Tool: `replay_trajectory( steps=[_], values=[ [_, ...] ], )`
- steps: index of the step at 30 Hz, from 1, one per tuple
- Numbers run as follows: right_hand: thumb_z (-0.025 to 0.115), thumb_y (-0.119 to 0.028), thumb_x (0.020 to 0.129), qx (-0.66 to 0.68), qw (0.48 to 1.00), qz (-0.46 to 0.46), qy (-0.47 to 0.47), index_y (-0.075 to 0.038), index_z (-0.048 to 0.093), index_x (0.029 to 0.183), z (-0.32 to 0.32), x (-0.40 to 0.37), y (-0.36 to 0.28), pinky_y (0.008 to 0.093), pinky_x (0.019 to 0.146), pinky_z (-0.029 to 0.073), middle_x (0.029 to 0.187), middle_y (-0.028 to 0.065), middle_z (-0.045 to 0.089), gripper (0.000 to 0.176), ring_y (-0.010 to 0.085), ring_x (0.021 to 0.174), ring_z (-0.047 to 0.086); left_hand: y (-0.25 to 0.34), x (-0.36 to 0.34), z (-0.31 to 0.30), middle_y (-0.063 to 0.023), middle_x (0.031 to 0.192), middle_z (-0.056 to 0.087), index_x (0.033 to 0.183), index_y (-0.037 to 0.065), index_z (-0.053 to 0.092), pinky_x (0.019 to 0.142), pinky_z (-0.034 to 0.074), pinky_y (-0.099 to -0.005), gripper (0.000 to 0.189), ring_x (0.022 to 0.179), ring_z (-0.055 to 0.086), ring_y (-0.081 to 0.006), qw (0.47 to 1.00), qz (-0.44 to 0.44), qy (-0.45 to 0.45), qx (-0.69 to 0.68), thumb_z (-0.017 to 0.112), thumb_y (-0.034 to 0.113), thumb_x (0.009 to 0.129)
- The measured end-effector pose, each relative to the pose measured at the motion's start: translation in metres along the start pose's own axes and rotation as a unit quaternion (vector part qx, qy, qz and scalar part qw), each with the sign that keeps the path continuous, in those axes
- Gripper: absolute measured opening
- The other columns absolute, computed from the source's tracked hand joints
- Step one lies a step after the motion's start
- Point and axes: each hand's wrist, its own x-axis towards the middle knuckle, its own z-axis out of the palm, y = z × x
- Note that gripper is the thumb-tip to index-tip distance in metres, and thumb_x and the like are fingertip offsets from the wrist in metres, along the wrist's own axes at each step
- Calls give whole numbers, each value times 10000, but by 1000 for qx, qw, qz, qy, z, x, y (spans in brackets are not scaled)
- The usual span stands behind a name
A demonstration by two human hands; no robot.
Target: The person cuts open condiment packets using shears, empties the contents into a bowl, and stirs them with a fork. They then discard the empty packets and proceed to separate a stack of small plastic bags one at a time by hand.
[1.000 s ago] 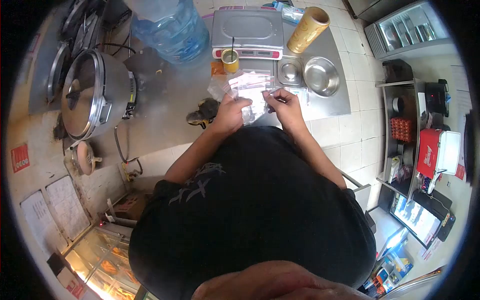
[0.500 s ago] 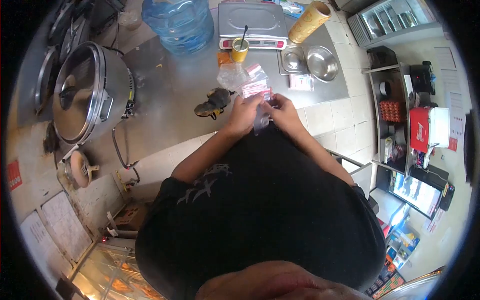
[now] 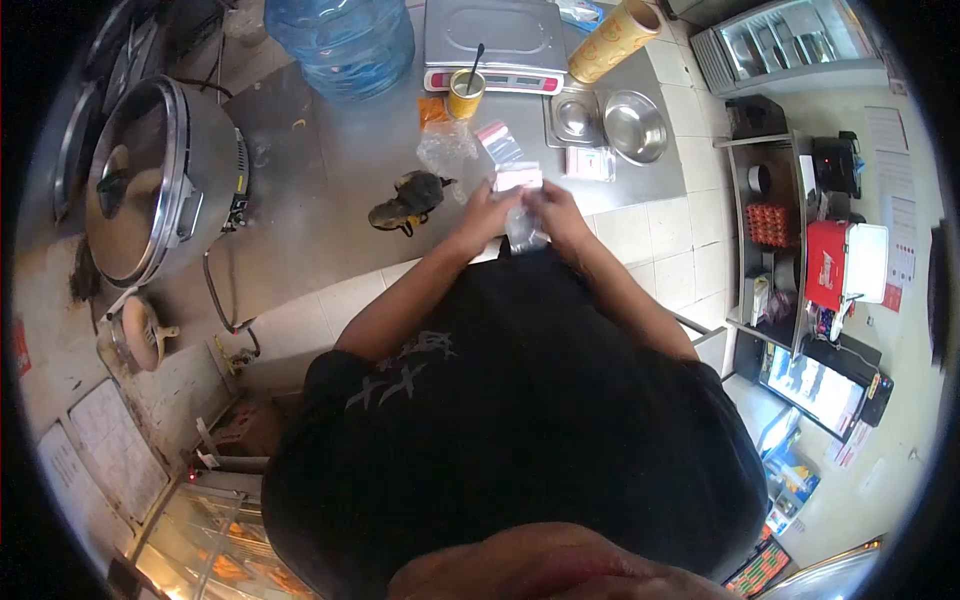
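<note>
Near the table's front edge my left hand (image 3: 484, 216) has its fingers closed on a small clear plastic bag (image 3: 524, 229) with a white and red top strip. My right hand (image 3: 560, 214) is at the bag's other side, its fingers bent and blurred, so its hold on the bag is unclear. Another clear bag with a red strip (image 3: 499, 142) lies just beyond. Crumpled clear plastic (image 3: 446, 147) is to its left, beside a yellow cup (image 3: 465, 94) with a dark spoon handle. A dark object with yellow parts (image 3: 407, 201) lies left of my left hand.
On the steel table (image 3: 290, 190) stand a large pot (image 3: 140, 185), a blue water jug (image 3: 345, 45), a scale (image 3: 495, 45), a yellow roll (image 3: 612, 42), a metal bowl (image 3: 635, 127) and a stack of small bags (image 3: 590, 163). Shelves (image 3: 770, 150) are at the right.
The bag's striped top now shows flat between my hands, and its clear part hangs lower. My right hand's fingers have shifted. The whole view has moved slightly.
</note>
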Motion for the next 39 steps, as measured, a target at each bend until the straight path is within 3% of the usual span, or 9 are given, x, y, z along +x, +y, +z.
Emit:
replay_trajectory(
  steps=[6, 8, 11, 16, 21, 28, 31, 37, 39],
  values=[
    [680, -135, 913, -252, 959, -123, 33, -21, 650, 1140, -33, 178, 47, 369, 678, 542, 810, 99, 654, 256, 234, 730, 648, -56, 136, -34, -222, 1200, 670, 1256, -64, 590, 892, 519, -392, 532, 1039, 673, -328, 959, 55, 231, 157, 665, 347, 927],
    [723, -185, 854, -402, 857, -291, 143, -37, 646, 1163, -40, 233, 94, 458, 764, 550, 830, 167, 675, 351, 370, 785, 679, -65, 163, -32, -277, 1203, 660, 1232, -64, 597, 928, 506, -443, 546, 1087, 651, -418, 886, 13, 353, 301, 679, 356, 893],
    [738, -217, 834, -452, 856, -206, 146, -15, 678, 1091, -29, 221, 81, 513, 879, 525, 1059, 218, 662, 332, 424, 1039, 644, -108, 205, -38, -298, 1174, 660, 1208, -57, 608, 953, 489, -483, 525, 1104, 630, -456, 837, 36, 431, 335, 686, 336, 869],
    [732, -334, 847, -472, 874, -111, 42, -31, 658, 1113, -27, 234, 76, 471, 932, 502, 1093, 222, 642, 410, 406, 1063, 630, -60, 200, 0, -269, 1113, 691, 1149, -47, 650, 938, 506, -450, 433, 1069, 659, -418, 814, -37, 477, 328, 680, 276, 862],
    [692, -412, 872, -519, 836, -111, 140, -59, 679, 1107, -15, 227, 67, 451, 965, 476, 1120, 201, 668, 424, 390, 1067, 631, -79, 211, -20, -214, 1027, 729, 1078, -35, 694, 884, 526, -413, 346, 979, 701, -362, 825, -24, 505, 254, 688, 229, 853],
    [734, -320, 827, -441, 894, -77, 20, -34, 682, 1079, -37, 233, 49, 483, 864, 533, 1007, 223, 711, 385, 435, 986, 672, -85, 203, -31, -142, 989, 736, 1113, -43, 698, 830, 524, -333, 336, 903, 695, -222, 884, -25, 447, 138, 713, 203, 884],
    [765, -274, 790, -356, 919, -168, 13, -2, 674, 1078, -57, 234, 47, 484, 819, 546, 990, 234, 717, 406, 443, 944, 684, -78, 194, -26, -114, 1037, 717, 1185, -40, 667, 831, 519, -334, 392, 923, 673, -202, 914, -11, 396, 90, 718, 232, 907],
    [790, -201, 826, -277, 931, -205, -123, -12, 647, 1187, -109, 156, -62, 374, 831, 546, 1012, 136, 740, 432, 255, 927, 714, -7, 133, 15, -80, 1247, 641, 1355, -15, 554, 991, 453, -349, 476, 1148, 592, -193, 987, 22, 139, -74, 682, 209, 954],
    [746, -91, 890, -8, 960, -172, -220, -30, 610, 1241, -117, 130, -73, 307, 843, 521, 1100, 56, 708, 381, 147, 957, 666, 23, 109, 40, -82, 1298, 617, 1384, -2, 529, 1037, 427, -354, 480, 1201, 564, -191, 990, 32, 50, -125, 668, 178, 961]
  ],
)
